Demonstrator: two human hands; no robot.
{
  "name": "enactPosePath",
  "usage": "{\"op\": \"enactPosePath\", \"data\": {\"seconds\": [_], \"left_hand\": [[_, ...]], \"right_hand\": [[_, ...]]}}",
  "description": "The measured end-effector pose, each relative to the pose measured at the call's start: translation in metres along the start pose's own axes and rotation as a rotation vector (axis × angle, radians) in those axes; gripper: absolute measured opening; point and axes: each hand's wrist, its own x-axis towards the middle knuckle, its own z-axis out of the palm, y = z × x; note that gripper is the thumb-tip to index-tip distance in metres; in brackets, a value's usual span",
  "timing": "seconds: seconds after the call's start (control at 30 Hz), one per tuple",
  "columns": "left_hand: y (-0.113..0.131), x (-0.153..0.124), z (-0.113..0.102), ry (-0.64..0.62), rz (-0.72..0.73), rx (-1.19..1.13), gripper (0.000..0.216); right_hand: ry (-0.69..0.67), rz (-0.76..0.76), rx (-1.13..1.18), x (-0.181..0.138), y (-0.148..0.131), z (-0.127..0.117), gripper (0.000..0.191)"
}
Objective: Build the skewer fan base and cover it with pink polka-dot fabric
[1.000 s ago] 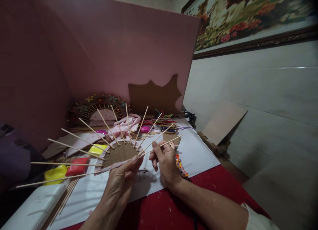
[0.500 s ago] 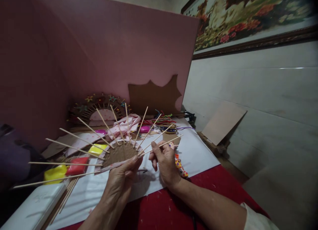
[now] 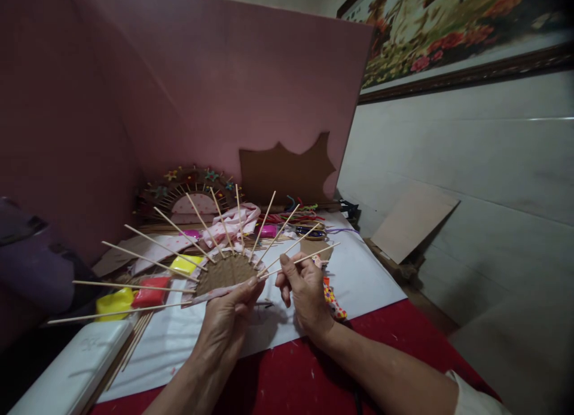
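My left hand (image 3: 233, 313) pinches the lower right corner of a half-round cardboard piece (image 3: 226, 277), which has fabric along its edge. Thin wooden sticks (image 3: 201, 214) fan out from its curved rim, several of them, and the piece is held up above the white paper. The fingers of my right hand (image 3: 305, 286) are closed around the rightmost wooden stick (image 3: 316, 252), whose inner end meets the cardboard close to my left thumb. Under my right hand, a strip of flower-patterned fabric (image 3: 332, 298) lies on the paper.
White paper (image 3: 368, 277) covers part of a red tabletop (image 3: 385, 343). Yellow packets (image 3: 114, 304), a red packet (image 3: 151, 291) and a white case (image 3: 85, 367) are at left. Behind lie crumpled pink fabric (image 3: 231, 223), scissors (image 3: 309, 231) and a decorated cardboard arch (image 3: 195, 176). Cut cardboard (image 3: 282, 173) leans at the back.
The whole scene has shifted slightly to the right in view. Both hands keep their hold on the cardboard piece and the stick, with little other visible movement.
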Motion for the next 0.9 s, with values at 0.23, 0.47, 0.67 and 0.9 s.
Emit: {"op": "enactPosePath", "data": {"seconds": [0.23, 0.47, 0.67, 0.9], "left_hand": [[-0.003, 0.004, -0.003, -0.007, 0.005, -0.018, 0.011], [-0.003, 0.003, -0.003, -0.012, -0.001, -0.035, 0.015], [0.006, -0.002, 0.002, 0.036, -0.020, -0.009, 0.021], [0.028, 0.007, -0.008, -0.044, 0.183, -0.021, 0.014]], "right_hand": [[0.001, 0.016, -0.015, 0.000, 0.000, 0.000, 0.029], [0.005, 0.016, -0.040, 0.001, 0.001, 0.001, 0.028], [0.004, 0.026, 0.034, 0.002, -0.001, 0.002, 0.030], [-0.251, 0.297, -0.450, 0.020, -0.014, -0.008, 0.026]]}}
